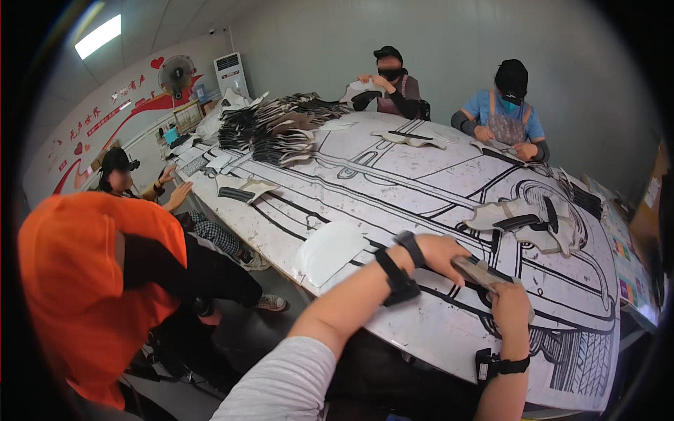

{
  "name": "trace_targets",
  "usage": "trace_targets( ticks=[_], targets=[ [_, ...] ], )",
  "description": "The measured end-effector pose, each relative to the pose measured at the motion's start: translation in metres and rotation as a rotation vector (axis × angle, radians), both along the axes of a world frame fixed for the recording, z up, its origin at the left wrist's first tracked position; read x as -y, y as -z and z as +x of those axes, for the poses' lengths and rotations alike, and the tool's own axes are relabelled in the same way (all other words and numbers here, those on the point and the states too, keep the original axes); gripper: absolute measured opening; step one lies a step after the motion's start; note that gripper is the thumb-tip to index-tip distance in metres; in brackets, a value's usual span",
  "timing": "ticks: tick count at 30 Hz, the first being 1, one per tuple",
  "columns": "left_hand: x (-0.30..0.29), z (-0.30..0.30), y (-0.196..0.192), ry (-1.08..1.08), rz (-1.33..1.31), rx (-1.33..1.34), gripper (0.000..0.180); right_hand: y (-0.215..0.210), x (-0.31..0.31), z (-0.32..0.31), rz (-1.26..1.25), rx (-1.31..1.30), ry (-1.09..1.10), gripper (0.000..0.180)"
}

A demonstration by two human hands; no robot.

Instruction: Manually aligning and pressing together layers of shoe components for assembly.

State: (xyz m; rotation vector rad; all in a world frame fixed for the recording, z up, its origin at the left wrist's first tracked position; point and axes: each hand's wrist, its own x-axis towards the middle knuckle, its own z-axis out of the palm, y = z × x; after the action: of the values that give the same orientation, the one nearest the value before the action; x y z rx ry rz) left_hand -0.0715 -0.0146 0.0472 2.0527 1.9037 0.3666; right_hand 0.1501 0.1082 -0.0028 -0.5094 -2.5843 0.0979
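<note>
A narrow, folded grey-beige piece of sheet material (477, 274) lies between my hands, low over the printed table. My left hand (442, 257) grips its far left end. At the near right end, my right hand (511, 309) has its fingers closed on the piece. The exact kind of piece cannot be made out. Just beyond my hands are beige cut pieces with black strips (530, 217), overlapping one another. To the left of my left forearm, a white rounded sheet (330, 247) rests near the table's edge.
The long table (421, 189) bears a black line drawing. A tall stack of cut pieces (270, 126) stands at its far left. Two people (509, 116) (394, 88) handle pieces across from me. A person in orange (105, 281) is close on my left; another (119, 175) sits beyond.
</note>
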Motion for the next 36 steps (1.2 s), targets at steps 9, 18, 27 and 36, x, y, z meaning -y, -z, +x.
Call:
trace_targets(
  ticks=[9,18,27,36],
  targets=[
    [-0.001,0.006,0.030,-0.333,0.223,-0.125,0.030,0.002,-0.010,0.006,0.004,-0.047,0.011,0.017],
    [-0.013,0.036,0.025,-0.213,0.252,-0.373,0.012,-0.013,0.002,0.001,0.167,-0.149,-0.023,0.024],
    [-0.028,0.054,0.011,-0.197,0.510,-0.329,0.028,-0.013,-0.007,0.002,0.282,-0.311,0.138,0.042],
    [-0.049,0.105,0.035,-0.501,0.819,0.088,0.051,0.004,-0.029,0.005,-0.189,-0.448,0.297,0.034]
  ],
)
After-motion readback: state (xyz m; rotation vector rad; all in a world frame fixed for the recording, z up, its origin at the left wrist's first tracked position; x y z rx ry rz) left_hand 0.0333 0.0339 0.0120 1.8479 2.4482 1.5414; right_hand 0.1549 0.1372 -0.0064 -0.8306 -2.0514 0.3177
